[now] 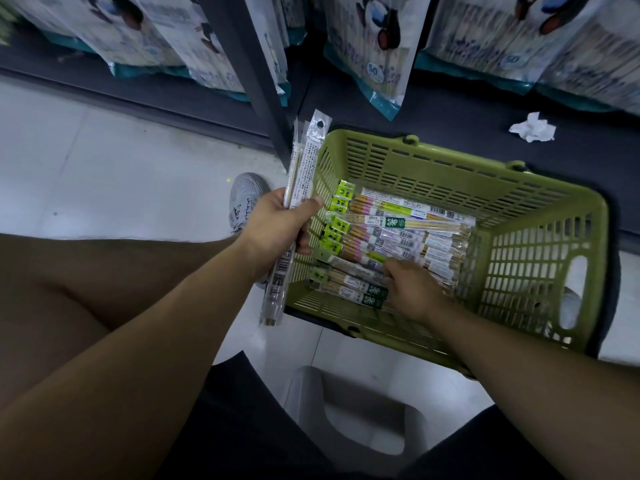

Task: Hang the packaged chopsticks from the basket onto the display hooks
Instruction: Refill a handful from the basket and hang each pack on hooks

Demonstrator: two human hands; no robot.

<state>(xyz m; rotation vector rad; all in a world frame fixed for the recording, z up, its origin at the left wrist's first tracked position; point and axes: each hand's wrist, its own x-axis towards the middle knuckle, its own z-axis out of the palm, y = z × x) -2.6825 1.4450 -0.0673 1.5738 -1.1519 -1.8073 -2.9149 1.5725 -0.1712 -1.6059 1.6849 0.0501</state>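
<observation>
A green plastic basket (450, 168) stands on the floor against the dark shelf base. Several long clear packs of chopsticks (408, 226) with green header cards lie across its bottom. My left hand (277, 223) grips a bundle of chopstick packs (304, 164) upright just outside the basket's left wall, their hang holes at the top. My right hand (412, 289) reaches into the basket, and its fingers curl round a pack (356, 271) near the front of the pile. No display hooks show in this view.
Large bags of disposable chopsticks (377, 50) hang above the dark shelf base (450, 112). A crumpled white paper (533, 128) lies on that base. A dark upright post (249, 71) stands left of the basket. A grey stool (349, 424) is under me, a grey shoe (246, 199) on the tiles.
</observation>
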